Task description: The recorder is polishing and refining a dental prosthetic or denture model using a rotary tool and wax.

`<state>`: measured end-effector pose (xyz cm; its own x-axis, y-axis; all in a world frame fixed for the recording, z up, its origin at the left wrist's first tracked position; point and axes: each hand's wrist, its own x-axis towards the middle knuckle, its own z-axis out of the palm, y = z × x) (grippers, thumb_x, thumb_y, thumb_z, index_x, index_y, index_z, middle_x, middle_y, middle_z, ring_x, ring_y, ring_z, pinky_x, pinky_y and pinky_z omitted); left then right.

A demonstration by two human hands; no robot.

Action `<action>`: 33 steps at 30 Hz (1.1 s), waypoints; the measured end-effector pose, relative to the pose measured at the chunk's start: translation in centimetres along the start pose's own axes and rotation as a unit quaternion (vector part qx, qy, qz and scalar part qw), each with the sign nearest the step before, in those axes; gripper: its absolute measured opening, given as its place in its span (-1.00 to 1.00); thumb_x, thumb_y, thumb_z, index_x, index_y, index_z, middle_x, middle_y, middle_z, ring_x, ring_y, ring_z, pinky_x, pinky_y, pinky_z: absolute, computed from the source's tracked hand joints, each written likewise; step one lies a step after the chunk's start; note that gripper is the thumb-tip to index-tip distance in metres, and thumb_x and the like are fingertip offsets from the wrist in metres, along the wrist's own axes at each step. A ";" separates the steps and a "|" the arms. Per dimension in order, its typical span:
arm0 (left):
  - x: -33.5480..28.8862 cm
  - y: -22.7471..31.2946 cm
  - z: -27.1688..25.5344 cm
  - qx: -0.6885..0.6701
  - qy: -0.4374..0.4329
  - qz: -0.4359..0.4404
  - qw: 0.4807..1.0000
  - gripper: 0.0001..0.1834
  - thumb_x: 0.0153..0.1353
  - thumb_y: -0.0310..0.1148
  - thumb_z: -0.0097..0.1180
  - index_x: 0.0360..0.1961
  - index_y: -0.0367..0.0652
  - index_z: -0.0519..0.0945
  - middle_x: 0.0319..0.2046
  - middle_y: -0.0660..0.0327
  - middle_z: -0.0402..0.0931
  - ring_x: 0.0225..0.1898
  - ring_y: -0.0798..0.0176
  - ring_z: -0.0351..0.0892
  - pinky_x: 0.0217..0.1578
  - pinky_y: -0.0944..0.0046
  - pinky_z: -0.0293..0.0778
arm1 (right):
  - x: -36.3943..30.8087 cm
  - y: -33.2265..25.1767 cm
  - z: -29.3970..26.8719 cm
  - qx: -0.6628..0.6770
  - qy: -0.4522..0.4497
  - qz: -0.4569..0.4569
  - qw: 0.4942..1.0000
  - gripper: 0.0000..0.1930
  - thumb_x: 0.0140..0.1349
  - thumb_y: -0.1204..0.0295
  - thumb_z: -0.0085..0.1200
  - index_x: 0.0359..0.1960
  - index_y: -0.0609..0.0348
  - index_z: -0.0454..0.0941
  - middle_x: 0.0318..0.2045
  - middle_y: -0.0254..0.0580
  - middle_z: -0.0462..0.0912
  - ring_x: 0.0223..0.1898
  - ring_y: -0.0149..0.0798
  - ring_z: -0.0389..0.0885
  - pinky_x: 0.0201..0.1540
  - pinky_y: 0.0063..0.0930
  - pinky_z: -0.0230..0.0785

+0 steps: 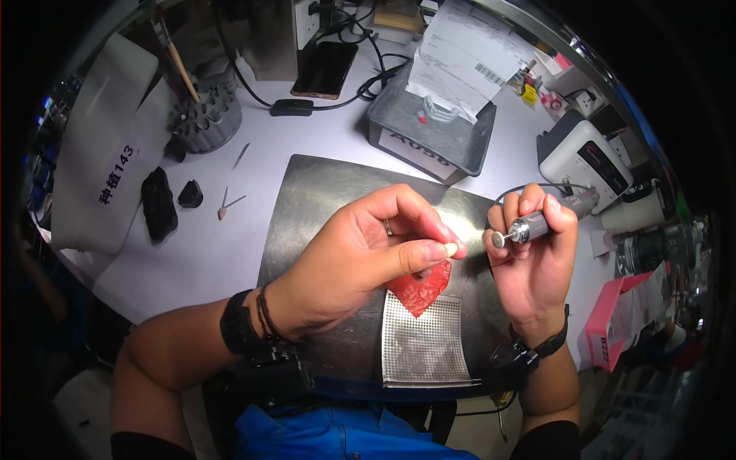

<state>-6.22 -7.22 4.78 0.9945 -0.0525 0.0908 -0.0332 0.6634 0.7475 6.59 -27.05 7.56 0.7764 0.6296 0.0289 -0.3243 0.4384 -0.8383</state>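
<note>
My left hand (356,249) pinches a small cream-white piece (451,249), tooth-like in size and colour, between thumb and fingertips. In my right hand (537,268) is a grey rotary handpiece (539,224), fingers wrapped around it. Its small round disc bit (499,240) points left toward the white piece, a short gap apart. Below my left fingers shows a crinkled red sheet (422,291); whether those fingers touch it I cannot tell. It overlaps a perforated metal sheet (424,345), which lies on a dark metal plate (318,188).
A grey bin (429,146) holding papers stands behind the plate. The white control box (586,161) is at right, near a pink tray (606,330). At left are a bur holder (207,123), black blocks (159,205) and loose burs (224,208). A phone (326,70) lies at the back.
</note>
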 end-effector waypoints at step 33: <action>0.2 -0.1 0.8 0.077 0.052 -0.021 0.995 -0.88 0.40 -0.59 0.16 -0.10 -0.19 0.55 -0.11 0.11 0.62 -0.10 0.32 0.58 0.02 0.27 0.50 | 2.3 -5.4 -5.2 -0.692 0.114 -0.052 0.711 -0.76 0.33 0.36 0.32 -0.08 0.24 0.65 -0.63 -0.34 0.45 -0.56 -0.44 0.45 -0.46 -0.40 0.25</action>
<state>-6.13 -7.91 5.28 1.0000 0.0044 -0.0057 0.0024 0.5397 0.8419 12.94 -31.33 9.29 0.8756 0.4512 0.1722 0.4614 -0.6760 -0.5746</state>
